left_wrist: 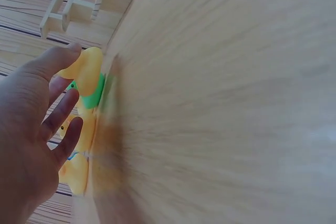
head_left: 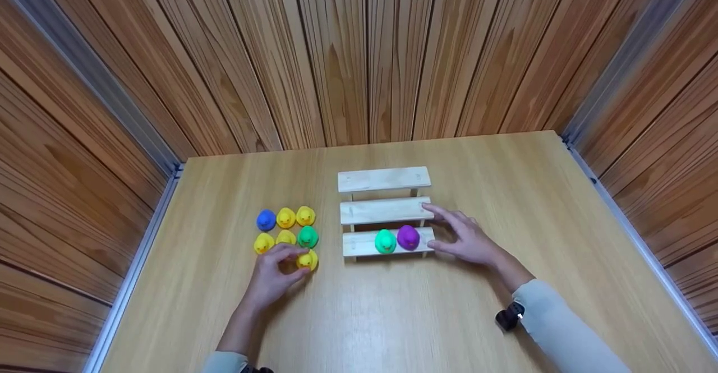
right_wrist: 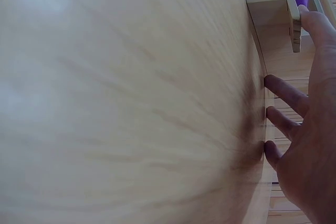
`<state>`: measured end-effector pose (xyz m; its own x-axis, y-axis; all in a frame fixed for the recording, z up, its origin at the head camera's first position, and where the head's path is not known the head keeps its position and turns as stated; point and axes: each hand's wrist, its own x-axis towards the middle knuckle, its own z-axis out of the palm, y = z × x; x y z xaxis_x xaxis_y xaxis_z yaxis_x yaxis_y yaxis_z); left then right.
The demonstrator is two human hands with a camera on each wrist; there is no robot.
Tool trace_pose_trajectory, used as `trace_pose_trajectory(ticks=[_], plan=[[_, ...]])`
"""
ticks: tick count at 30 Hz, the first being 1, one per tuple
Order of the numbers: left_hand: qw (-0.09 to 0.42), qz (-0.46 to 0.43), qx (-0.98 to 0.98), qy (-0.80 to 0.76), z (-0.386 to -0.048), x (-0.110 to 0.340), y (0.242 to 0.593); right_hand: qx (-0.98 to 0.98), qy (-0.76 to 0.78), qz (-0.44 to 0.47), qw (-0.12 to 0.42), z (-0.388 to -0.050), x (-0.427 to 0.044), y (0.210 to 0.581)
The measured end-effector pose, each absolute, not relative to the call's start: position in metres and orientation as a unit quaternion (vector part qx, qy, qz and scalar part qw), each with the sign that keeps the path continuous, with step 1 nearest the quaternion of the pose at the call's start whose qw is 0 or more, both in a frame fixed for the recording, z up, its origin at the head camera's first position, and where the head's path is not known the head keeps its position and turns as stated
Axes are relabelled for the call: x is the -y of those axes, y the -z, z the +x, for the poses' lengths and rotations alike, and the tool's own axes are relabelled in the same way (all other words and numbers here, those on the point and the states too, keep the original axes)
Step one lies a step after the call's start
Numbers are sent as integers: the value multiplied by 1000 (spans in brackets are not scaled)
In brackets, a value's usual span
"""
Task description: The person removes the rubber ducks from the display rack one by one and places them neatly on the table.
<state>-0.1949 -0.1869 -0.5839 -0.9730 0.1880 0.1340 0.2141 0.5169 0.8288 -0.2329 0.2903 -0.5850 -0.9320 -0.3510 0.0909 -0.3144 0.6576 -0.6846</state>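
My left hand point(head_left: 272, 275) pinches a yellow rubber duck point(head_left: 308, 260) between thumb and fingers at the near right corner of a group of ducks. In the left wrist view, that yellow duck point(left_wrist: 90, 71) is at the thumb tip, in front of a green one point(left_wrist: 94, 97). My right hand point(head_left: 465, 238) touches the right end of a three-step wooden stand point(head_left: 383, 212), fingers spread and loosely extended. Its thumb is at the bottom step's end, also seen in the right wrist view. A light green duck point(head_left: 385, 242) and a purple duck point(head_left: 408, 238) sit on the bottom step.
Left of the stand, a blue duck point(head_left: 266, 220), a darker green duck point(head_left: 307, 236) and several yellow ducks point(head_left: 285, 217) stand in rows on the wooden table point(head_left: 392, 317). Wood-panelled walls point(head_left: 336, 53) enclose the table at the back and sides.
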Motion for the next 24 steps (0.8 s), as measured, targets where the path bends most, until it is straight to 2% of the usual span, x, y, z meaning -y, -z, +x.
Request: trace_pose_trajectory(ticks=[7, 24], plan=[[-14, -99, 875, 474, -195, 187, 588, -908, 373, -189, 19, -233, -291, 586], [-27, -105, 872, 477, -196, 189, 588, -912, 364, -187, 15, -234, -291, 586]])
